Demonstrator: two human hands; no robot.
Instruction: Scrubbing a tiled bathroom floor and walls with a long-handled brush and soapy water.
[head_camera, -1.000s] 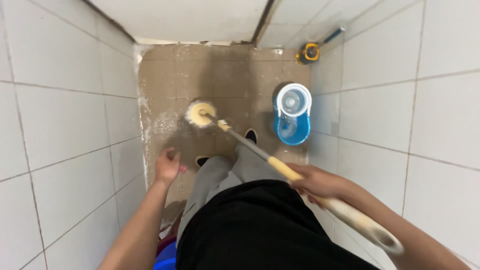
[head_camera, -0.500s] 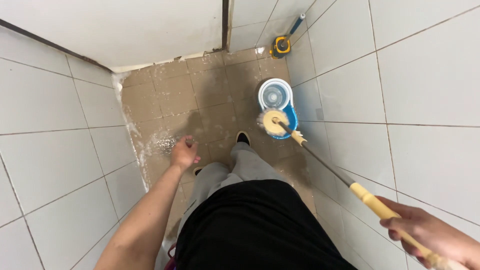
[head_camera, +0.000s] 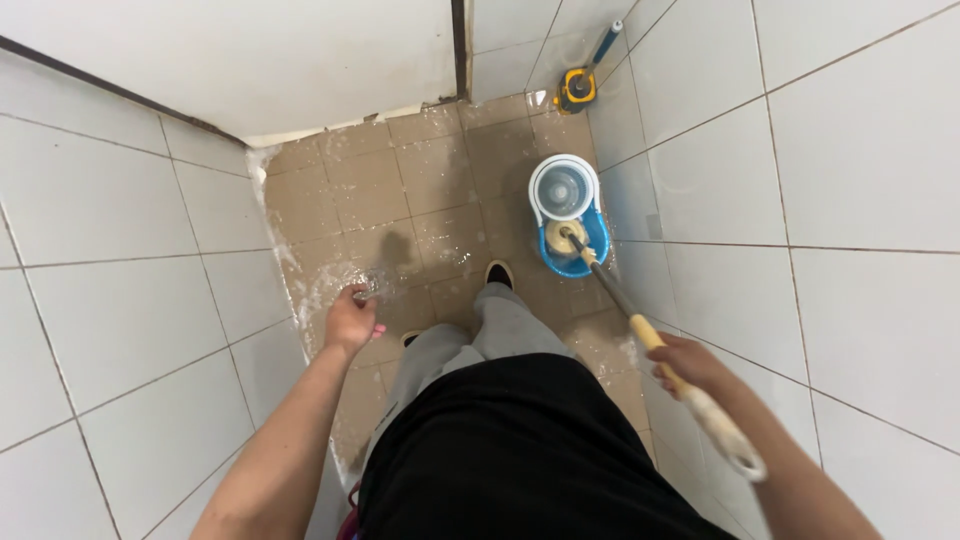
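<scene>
On the left, the left hand (head_camera: 350, 320) hangs free over the wet floor (head_camera: 340, 210), fingers loosely curled and holding nothing; it sits about where it was half a second ago, a little lower in view. Below it, soapy foam (head_camera: 320, 275) streaks the brown tiles along the left wall.

In the middle, grey trouser legs and one dark shoe (head_camera: 499, 272) stand on the tiles.

To the right comes the change. A second ago the mop head (head_camera: 562, 238) was scrubbing the floor left of centre; half a second ago it hovered at the bucket's rim; now it sits down inside the blue basin of the spin bucket (head_camera: 568, 212), against the right wall. The scrubbing stroke has apparently given way to dipping the mop. The right hand (head_camera: 685, 362) is closed around the yellow grip of the mop handle (head_camera: 615, 300), higher up the shaft than before.

The mop has a round, cream-yellow head, a grey metal shaft and a pale end loop. A yellow tool (head_camera: 578, 88) rests in the far corner.
</scene>
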